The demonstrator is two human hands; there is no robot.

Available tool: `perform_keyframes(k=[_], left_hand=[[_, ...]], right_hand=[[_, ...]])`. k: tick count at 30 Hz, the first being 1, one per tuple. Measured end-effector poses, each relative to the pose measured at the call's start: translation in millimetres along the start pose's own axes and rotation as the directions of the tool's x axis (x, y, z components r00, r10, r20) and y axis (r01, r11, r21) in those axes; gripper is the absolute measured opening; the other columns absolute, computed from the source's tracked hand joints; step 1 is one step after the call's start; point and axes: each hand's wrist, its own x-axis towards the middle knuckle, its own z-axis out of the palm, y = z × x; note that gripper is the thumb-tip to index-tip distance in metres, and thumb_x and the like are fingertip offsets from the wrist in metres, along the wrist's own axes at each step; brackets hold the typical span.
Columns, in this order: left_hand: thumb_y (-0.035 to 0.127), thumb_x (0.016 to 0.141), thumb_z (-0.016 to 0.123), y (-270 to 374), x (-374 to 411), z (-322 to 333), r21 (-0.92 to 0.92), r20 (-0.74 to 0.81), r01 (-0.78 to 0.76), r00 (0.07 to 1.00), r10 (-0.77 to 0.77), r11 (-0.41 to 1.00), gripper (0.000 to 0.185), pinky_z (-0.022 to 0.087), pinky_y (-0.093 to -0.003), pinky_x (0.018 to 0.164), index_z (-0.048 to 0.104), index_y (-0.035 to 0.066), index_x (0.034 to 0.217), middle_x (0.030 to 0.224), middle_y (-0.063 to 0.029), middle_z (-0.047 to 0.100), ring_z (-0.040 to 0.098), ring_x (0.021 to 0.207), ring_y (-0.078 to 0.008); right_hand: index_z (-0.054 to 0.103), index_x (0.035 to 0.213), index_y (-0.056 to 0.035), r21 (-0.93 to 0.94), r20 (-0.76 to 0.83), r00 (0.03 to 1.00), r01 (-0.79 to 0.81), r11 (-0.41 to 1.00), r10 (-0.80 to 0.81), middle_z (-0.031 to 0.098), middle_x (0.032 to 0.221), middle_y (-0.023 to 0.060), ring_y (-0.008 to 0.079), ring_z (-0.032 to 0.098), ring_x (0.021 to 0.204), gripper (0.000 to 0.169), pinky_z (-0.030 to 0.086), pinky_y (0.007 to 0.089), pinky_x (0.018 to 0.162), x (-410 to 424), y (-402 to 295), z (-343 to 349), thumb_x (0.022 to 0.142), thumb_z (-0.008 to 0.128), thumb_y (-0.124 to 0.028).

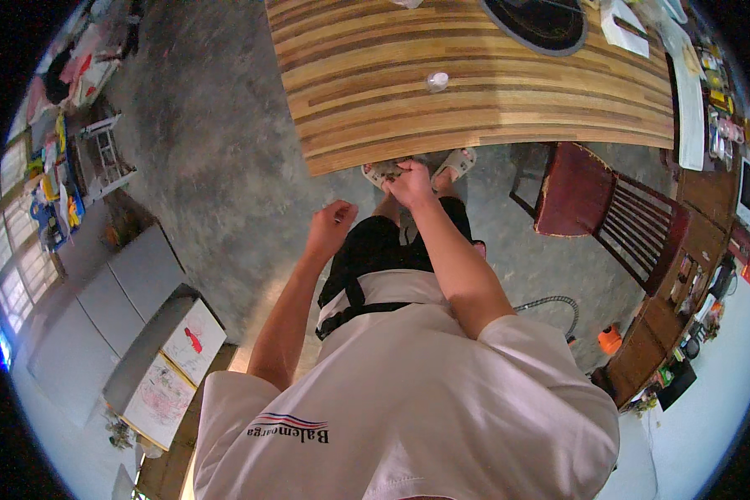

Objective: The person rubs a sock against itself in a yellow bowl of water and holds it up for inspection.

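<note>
My left hand (334, 226) is in front of my left thigh with its fingers curled inward. A small dark spot shows between the fingers, and I cannot tell whether it is an object or a gap. Farther forward, my right hand (409, 184) hangs just short of the table's near edge, thumb and fingers drawn together. Whether anything small is pinched there is hidden. Neither hand touches the wood-striped table (375, 106). On the tabletop sits a small whitish, partly clear object (437, 81), too small to name.
A dark round object with a grey rim (540, 28) lies on the table's far side. To the right stands a wooden chair with a dark red seat (575, 190). A bent hose (559, 299) and an orange object (609, 339) are on the floor. A drawing board (162, 394) stands at left.
</note>
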Motion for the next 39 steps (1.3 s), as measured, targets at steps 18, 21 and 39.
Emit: perform_keyframes(k=[18, 21, 39], left_hand=[[0.027, 0.094, 0.068, 64.1, 11.4, 11.0, 0.156, -0.041, -0.023, 0.999, 0.03, 0.988, 0.028, 0.053, -0.0333, 0.07, 0.069, -0.001, 0.097, 0.081, -0.0128, 0.071, 0.067, 0.074, -0.0195], [0.027, 0.094, 0.068, 78.6, 22.4, 5.1, 0.185, -0.034, -0.052, 0.998, 0.059, 0.981, 0.028, 0.054, -0.0335, 0.07, 0.07, -0.001, 0.097, 0.082, -0.0127, 0.071, 0.067, 0.074, -0.0195], [0.016, 0.092, 0.069, 76.0, 71.2, -140.4, 0.169, 0.3, -0.387, 0.896, 0.326, 0.907, 0.016, 0.053, -0.0313, 0.069, 0.069, 0.0, 0.094, 0.081, -0.0114, 0.07, 0.066, 0.073, -0.0181]], right_hand=[[0.059, 0.113, -0.0055, -0.129, -0.309, 0.941, 0.104, 0.986, -0.14, 0.063, 0.119, 0.0138, 0.0322, 0.057, 0.107, 0.03, 0.043, 0.0489, 0.097, -36.3, -173.2, -30.9, 0.087, 0.053, -0.019], [0.059, 0.111, -0.0063, -0.037, -0.046, 0.943, 0.329, 0.944, -0.331, 0.064, 0.116, 0.013, 0.0322, 0.058, 0.105, 0.03, 0.043, 0.0485, 0.096, -45.9, -192.9, -43.2, 0.084, 0.054, -0.018], [0.056, 0.11, -0.0084, 0.05, -0.1, 0.93, 0.36, 0.932, -0.354, 0.058, 0.104, 0.0091, 0.0304, 0.054, 0.095, 0.026, 0.043, 0.0467, 0.091, 16.9, 26.1, -6.7, 0.086, 0.053, -0.019]])
